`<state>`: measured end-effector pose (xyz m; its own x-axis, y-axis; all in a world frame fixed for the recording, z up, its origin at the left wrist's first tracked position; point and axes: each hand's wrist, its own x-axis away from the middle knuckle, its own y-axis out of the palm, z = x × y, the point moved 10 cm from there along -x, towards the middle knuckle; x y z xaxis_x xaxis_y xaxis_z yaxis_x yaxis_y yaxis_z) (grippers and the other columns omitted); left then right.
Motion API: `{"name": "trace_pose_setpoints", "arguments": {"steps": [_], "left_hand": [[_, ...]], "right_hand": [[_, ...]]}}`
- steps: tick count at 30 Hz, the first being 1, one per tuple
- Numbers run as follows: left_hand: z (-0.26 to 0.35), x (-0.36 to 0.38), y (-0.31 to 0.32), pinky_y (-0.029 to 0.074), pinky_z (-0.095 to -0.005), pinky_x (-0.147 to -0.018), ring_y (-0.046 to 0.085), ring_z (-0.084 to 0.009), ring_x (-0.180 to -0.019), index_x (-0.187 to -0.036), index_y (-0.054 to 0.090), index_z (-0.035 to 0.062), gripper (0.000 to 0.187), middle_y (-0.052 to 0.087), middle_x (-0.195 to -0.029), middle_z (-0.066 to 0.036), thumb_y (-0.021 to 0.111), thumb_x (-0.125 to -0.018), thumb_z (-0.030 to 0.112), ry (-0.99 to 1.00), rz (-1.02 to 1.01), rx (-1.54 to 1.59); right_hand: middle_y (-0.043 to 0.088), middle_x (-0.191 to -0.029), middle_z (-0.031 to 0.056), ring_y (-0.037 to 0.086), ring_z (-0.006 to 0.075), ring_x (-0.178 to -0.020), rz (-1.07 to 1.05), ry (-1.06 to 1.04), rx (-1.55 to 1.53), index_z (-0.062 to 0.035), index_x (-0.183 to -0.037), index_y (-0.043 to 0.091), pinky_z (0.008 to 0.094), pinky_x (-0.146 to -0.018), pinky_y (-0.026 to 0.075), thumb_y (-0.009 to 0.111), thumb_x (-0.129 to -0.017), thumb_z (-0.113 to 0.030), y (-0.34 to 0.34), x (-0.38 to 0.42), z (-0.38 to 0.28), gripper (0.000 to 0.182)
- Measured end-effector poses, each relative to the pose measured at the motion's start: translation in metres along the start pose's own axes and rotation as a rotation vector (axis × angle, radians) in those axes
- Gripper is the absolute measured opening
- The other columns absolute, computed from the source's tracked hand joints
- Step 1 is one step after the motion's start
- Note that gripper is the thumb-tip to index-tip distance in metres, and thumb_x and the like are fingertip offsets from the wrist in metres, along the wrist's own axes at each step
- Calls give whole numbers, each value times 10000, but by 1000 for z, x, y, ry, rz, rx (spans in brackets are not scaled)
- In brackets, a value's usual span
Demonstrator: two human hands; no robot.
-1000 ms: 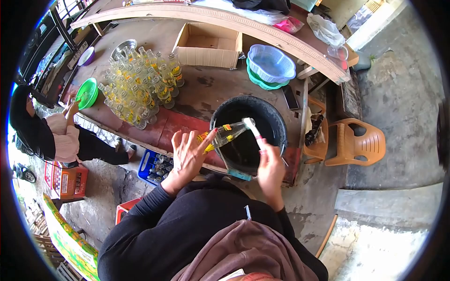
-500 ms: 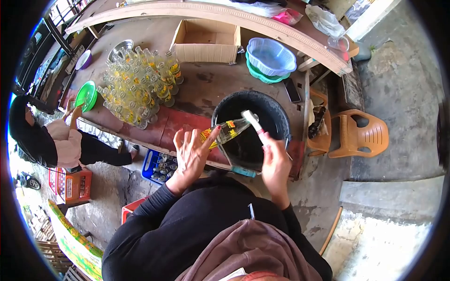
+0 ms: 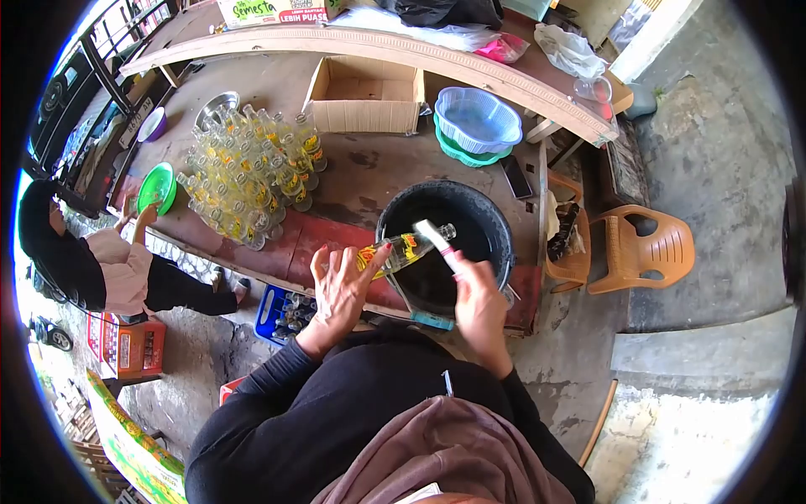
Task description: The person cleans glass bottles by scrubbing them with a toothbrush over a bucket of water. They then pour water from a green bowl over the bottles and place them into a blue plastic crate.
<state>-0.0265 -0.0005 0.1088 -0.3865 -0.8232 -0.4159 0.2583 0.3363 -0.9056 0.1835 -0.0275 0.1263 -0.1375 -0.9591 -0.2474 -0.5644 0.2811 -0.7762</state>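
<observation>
My left hand grips a clear glass bottle with a yellow and red label by its base end. The bottle lies tilted over the black bucket, its neck toward the right. In my right hand is a white-headed brush, closed in the fingers by its handle. The brush head crosses the bottle near its shoulder in this view. Dark water or shadow fills the bucket's inside. A large group of similar glass bottles stands on the table to the left.
An open cardboard box, a blue plastic basket on a green one, and a phone lie on the table. At left, another person handles a green basin. A blue crate sits below; an orange chair stands right.
My right hand and the brush have moved left and down along the bottle, from its neck toward its shoulder. The view has tipped slightly, so the table things appear lower.
</observation>
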Motion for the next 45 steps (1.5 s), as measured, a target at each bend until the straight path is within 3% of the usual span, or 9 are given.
{"name": "trace_pose_setpoints", "arguments": {"steps": [7, 13, 17, 24, 28, 31, 39, 42, 45], "left_hand": [[-7, -4, 4, 310, -527, -1065, 552, -248, -1007, -1422, 555, 307, 639, 520, -1002, -60, 638, -822, 104, -21, -24, 41], [-16, -4, 2, 340, -505, -1025, 568, -249, -1000, -1365, 607, 281, 642, 562, -981, -55, 750, -749, 163, -53, 56, 146], [-23, -9, 4, 351, -490, -1009, 583, -250, -985, -1355, 616, 272, 647, 569, -978, -59, 764, -733, 169, -80, 23, 195], [-43, -10, 27, 382, -427, -952, 611, -225, -941, -1421, 567, 227, 785, 581, -865, -40, 776, -664, 219, -158, -238, 510], [-44, -13, 41, 395, -427, -952, 631, -223, -946, -1441, 546, 230, 809, 624, -852, -39, 773, -664, 225, -131, -353, 640], [-46, -12, 44, 405, -429, -947, 639, -215, -914, -1440, 547, 221, 805, 618, -843, -36, 767, -666, 224, -146, -378, 658], [-43, -25, 46, 510, -398, -962, 638, -219, -1113, -1455, 492, 52, 811, 661, -1175, -134, 770, -696, 112, -189, -349, 967], [-36, -39, 39, 417, -361, -1105, 507, -226, -1311, -1508, 315, -59, 890, 503, -1436, -153, 787, -778, 128, -273, -235, 1586], [-21, -67, 32, 386, -367, -1121, 519, -197, -1280, -1513, 313, -20, 927, 528, -1388, -120, 838, -772, 163, -220, -196, 1753]], "right_hand": [[609, -960, 69, 670, 299, -817, -68, -163, -111, -185, -1318, 627, 419, -664, 521, 656, -878, -6, 4, 16, -26, 476], [621, -973, 101, 669, 300, -798, 195, -33, -5, -139, -1268, 642, 398, -658, 520, 613, -936, -13, -15, -10, 44, 356], [618, -923, 108, 689, 280, -804, -11, -156, -160, -129, -1247, 668, 375, -670, 537, 627, -905, 28, 2, 11, -19, 378], [624, -917, 72, 678, 247, -777, 199, -106, -54, -171, -1262, 657, 363, -614, 525, 631, -923, 7, -13, -9, 33, 384], [612, -924, 67, 670, 253, -776, -87, -260, -223, -168, -1254, 684, 373, -633, 520, 662, -885, 1, 17, 12, -12, 406], [615, -933, 75, 669, 272, -789, 107, -189, -177, -171, -1263, 671, 381, -632, 518, 670, -892, -29, 5, 5, 11, 397], [641, -936, 105, 642, 194, -784, 319, -64, -330, -70, -1219, 666, 291, -706, 526, 649, -933, 17, -42, -12, 68, 300], [644, -977, 99, 623, 148, -849, 260, -13, -276, -10, -1220, 651, 273, -763, 507, 619, -961, 9, -39, -10, 73, 261], [646, -983, 91, 614, 140, -858, 316, -11, -335, -9, -1224, 649, 267, -774, 495, 618, -967, -2, -40, -9, 85, 259]]}}
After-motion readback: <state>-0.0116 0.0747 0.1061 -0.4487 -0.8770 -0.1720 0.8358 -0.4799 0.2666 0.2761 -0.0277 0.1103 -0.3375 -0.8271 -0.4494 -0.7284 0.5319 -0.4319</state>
